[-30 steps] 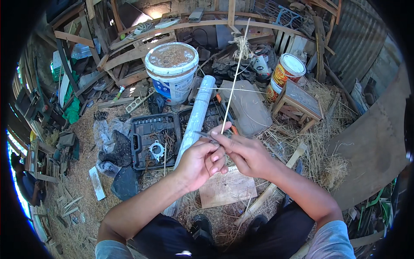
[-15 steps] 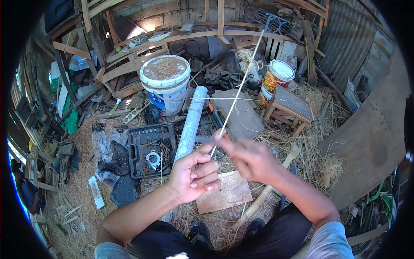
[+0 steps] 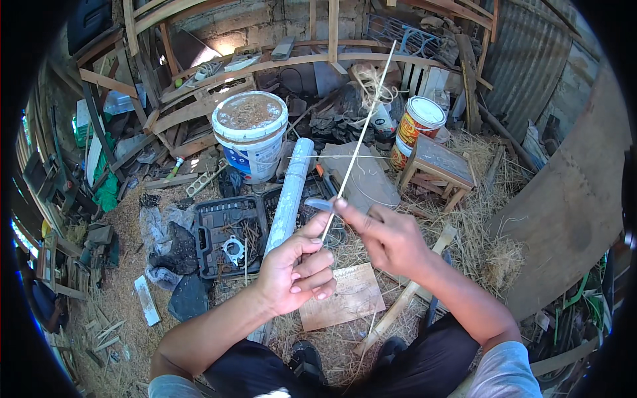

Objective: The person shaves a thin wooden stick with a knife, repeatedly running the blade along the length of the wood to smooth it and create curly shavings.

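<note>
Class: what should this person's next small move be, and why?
Perhaps a light stroke of the blade up the thin pale strip, away from the left hand: that hand pinches the strip's lower part, while the right hand holds the blade close above that pinch.

Left hand [image 3: 286, 275] pinching thin stick [image 3: 361, 142], right hand [image 3: 390, 244] holding blade [image 3: 319, 204], 2 cans [image 3: 413, 124]

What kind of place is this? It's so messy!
Probably a workshop in a shed: there's an open tool case, a wooden board on the littered floor, and a corrugated sheet at the back right.
</note>
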### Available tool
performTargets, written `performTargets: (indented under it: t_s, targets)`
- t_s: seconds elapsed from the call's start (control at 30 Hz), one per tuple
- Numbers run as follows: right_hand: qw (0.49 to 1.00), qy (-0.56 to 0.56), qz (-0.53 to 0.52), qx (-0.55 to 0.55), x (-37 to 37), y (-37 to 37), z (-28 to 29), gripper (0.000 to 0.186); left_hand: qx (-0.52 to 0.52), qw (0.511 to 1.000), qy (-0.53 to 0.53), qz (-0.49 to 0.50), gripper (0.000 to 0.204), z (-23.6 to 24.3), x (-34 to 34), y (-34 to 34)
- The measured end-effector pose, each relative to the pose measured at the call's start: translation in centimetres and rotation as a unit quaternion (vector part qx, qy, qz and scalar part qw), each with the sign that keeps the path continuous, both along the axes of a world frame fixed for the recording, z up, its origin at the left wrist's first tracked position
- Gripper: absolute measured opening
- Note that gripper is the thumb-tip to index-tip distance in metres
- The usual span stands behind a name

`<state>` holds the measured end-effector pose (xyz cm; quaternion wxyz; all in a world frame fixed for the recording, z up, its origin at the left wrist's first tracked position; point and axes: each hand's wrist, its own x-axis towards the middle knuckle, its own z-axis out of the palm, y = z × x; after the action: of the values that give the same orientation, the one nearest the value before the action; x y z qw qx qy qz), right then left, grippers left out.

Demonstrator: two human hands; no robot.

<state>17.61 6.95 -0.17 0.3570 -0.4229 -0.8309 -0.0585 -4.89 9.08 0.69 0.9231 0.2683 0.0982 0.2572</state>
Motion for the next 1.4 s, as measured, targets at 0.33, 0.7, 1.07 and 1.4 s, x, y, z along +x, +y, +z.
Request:
performTargets:
  t_s: [0.33,0.7,1.07,1.4]
  targets:
    - [0.971,0.212,-0.094,-0.055,2.8,1.7,0.4,0.054,0.02,0.998,0.046,-0.046,0.065,-0.5,-0.1,-0.6]
    - [0.995,0.07,0.075,-0.002,-0.5,-0.6,-1.5,0.064,0.023,0.999,0.048,0.011,0.056,-0.7,0.1,-0.9]
    - [0.997,-0.009,0.077,-0.024,-1.8,-2.1,0.0,0.064,0.065,0.992,0.084,0.072,0.056,1.2,0.1,-1.9]
    - [0.998,0.019,0.062,0.022,-1.7,-1.5,-0.2,0.066,0.072,0.993,0.059,0.067,0.053,1.2,-0.4,-1.9]
